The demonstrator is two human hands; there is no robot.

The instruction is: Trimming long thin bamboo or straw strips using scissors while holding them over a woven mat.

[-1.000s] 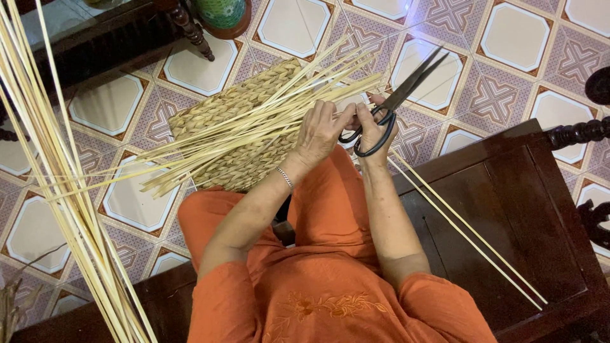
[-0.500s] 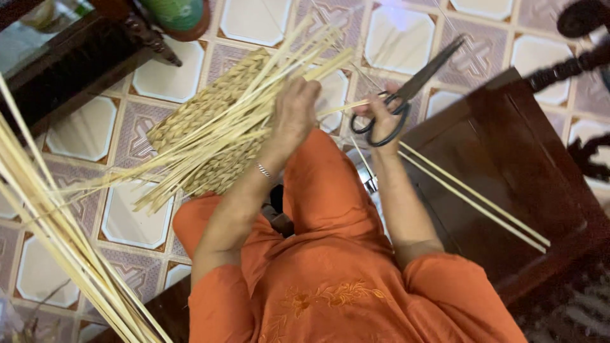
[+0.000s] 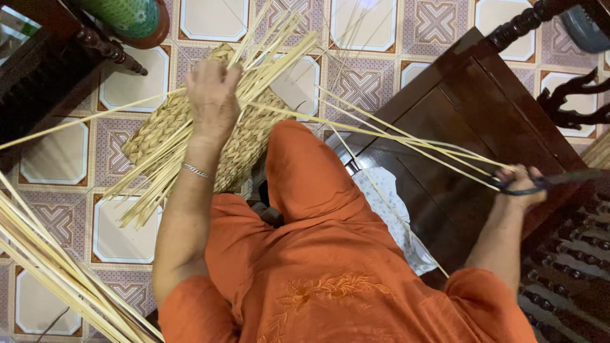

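Soft, even daylight fills the frame with faint shadows, white tiles [image 3: 384, 22] glare at the top, and the right hand [image 3: 522, 184] and scissors [image 3: 546, 181] blur with motion.

The left arm stretched straight forward, bare from the short orange sleeve down, a thin silver bracelet around the wrist. The left hand [image 3: 211, 95] lay palm down with its back toward the camera, fingers curled downward and closed. The right arm reached out wide to the side, elbow slightly bent, forearm bare. The right hand [image 3: 522, 184] was clenched, knuckles up, its fingers curled tight and partly hidden from view.
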